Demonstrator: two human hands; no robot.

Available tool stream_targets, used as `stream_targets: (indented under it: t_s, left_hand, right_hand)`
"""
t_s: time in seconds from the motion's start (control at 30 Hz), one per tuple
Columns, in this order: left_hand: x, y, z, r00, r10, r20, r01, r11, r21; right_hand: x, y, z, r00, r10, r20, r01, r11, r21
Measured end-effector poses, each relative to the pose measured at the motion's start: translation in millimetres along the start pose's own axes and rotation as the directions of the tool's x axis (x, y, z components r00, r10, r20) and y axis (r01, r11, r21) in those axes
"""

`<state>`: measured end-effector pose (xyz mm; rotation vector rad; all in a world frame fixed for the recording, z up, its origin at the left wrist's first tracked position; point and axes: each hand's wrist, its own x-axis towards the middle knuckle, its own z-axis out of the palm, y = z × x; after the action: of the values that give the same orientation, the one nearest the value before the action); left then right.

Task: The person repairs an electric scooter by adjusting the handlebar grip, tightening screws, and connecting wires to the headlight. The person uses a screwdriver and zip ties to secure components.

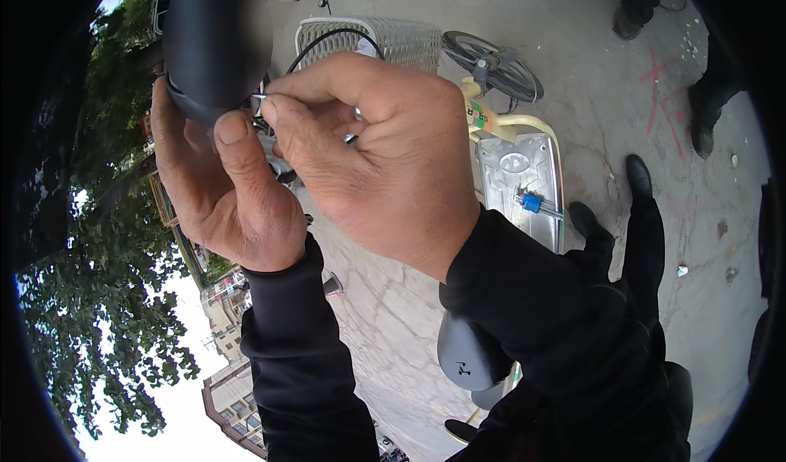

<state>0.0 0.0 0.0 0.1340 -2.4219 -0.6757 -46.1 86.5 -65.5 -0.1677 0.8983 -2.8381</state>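
A large, smooth, black rounded part [214, 40] looms close at the top left, partly blurred. My left hand [233, 188] is closed about its lower end, with fingers behind it and the thumb in front. My right hand [385, 147] pinches a thin silver metal piece [259, 95] between thumb and forefinger, close beside the black part's lower right edge. What that piece joins is hidden by my fingers. Behind my right hand, a black cable [315, 46] curves up in an arc.
Below is a pale yellow bicycle frame [524, 122] with a grey basket [409, 40], a wheel [491, 65] and a dark saddle [467, 351]. A blue hex key set [532, 202] lies on its silver metal plate [516, 161]. Other people's shoes [639, 175] stand on the right.
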Motion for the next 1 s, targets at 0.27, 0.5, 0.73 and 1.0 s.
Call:
stream_targets:
  t_s: [0.27,0.5,0.73,1.0]
  left_hand:
    - [-2.3,-2.2,5.8,0.999,-0.02,-0.03,0.016,0.993,-0.115]
    - [-2.9,-3.4,5.8,0.999,-0.019,-0.041,0.015,0.995,-0.098]
    - [-2.9,3.5,2.5,0.998,-0.065,-0.016,0.064,0.995,-0.073]
    - [4.4,2.2,-21.4,0.973,-0.136,0.185,0.181,0.95,-0.253]
  right_hand:
    - [-2.8,6.8,4.4,0.996,-0.079,-0.047,0.078,0.996,-0.033]
    - [-5.1,3.6,4.3,0.998,-0.055,-0.031,0.055,0.999,0.0]
    - [-5.9,-7.8,9.5,0.999,0.028,-0.039,-0.028,0.999,-0.021]
    - [-8.2,-19.7,13.3,0.992,0.121,-0.015,-0.122,0.976,-0.179]
